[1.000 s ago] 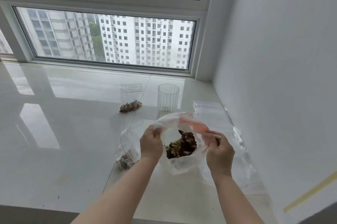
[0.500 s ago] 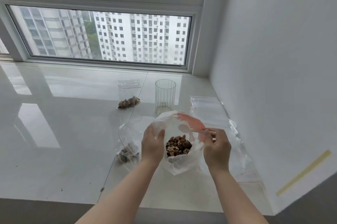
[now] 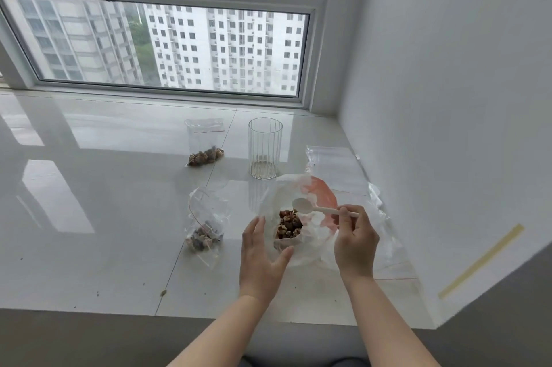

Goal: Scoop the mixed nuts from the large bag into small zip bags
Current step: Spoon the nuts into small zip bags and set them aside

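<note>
The large clear bag (image 3: pixel 313 244) with an orange patch lies open on the white sill, mixed nuts (image 3: pixel 288 224) showing in its mouth. My left hand (image 3: pixel 261 259) is open just left of the bag, thumb against its front. My right hand (image 3: pixel 355 241) pinches the handle of a white plastic spoon (image 3: pixel 310 207), whose empty bowl hovers over the nuts. A small zip bag (image 3: pixel 206 226) with some nuts lies left of the large bag. Another small zip bag (image 3: pixel 205 147) with nuts lies further back.
A clear ribbed glass (image 3: pixel 265 148) stands behind the large bag. Empty zip bags (image 3: pixel 334 163) lie flat along the white wall on the right. The sill's front edge (image 3: pixel 179 316) runs below my wrists. The window is at the back. Crumbs dot the sill.
My left hand has let go of the large bag's rim and opened beside it. The spoon's bowl now shows above the nuts. The camera has tilted down.
</note>
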